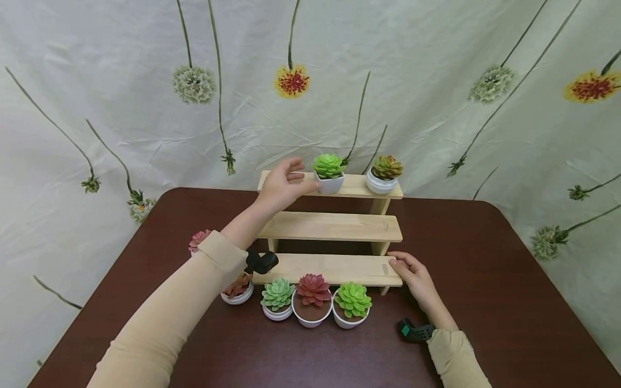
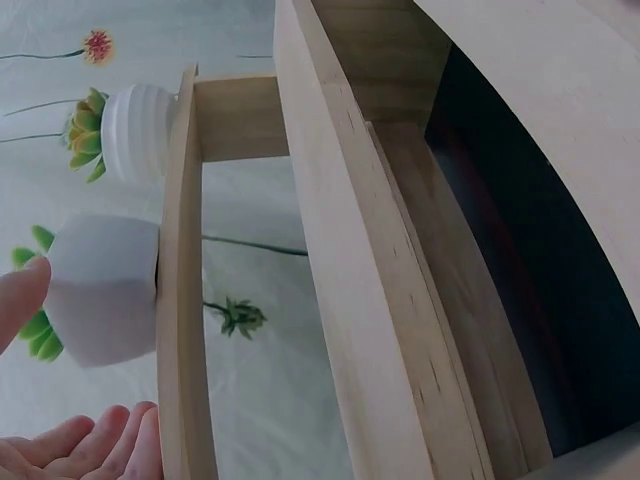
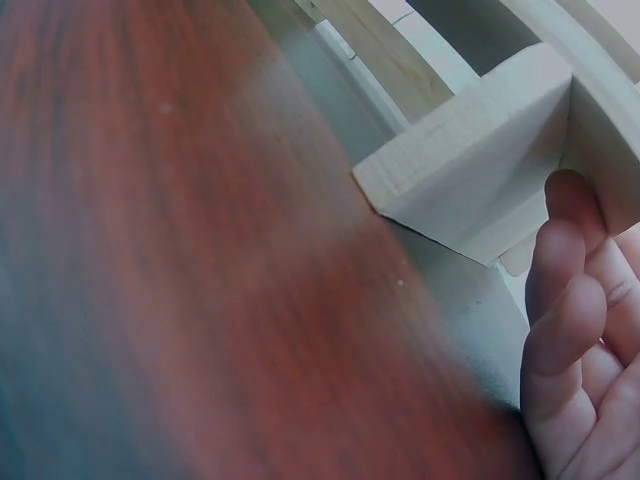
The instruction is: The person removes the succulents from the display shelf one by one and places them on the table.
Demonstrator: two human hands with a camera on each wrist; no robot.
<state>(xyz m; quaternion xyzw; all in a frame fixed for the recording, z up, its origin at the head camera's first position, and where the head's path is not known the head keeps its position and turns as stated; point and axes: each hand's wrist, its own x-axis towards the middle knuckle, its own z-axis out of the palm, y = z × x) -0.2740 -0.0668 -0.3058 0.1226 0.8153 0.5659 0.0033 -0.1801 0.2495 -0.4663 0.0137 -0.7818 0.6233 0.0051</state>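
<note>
A three-tier wooden shelf (image 1: 335,226) stands on the dark table. Beside a green succulent in a square white pot (image 1: 330,184) on its top tier is my left hand (image 1: 283,187), fingers apart and thumb near the pot. The left wrist view shows the thumb in front of the succulent's leaves, with the other fingers below the pot (image 2: 108,290). My right hand (image 1: 415,277) holds the right end of the bottom tier, thumb on top. In the right wrist view its fingers (image 3: 565,325) curl under the board near a side support.
A brownish-green succulent in a round white pot (image 1: 381,183) sits at the top tier's right. Before the shelf stand potted succulents: pale green (image 1: 278,295), dark red (image 1: 313,291) and bright green (image 1: 352,300). Reddish ones (image 1: 237,288) are partly behind the left arm. A floral cloth (image 1: 412,108) hangs behind.
</note>
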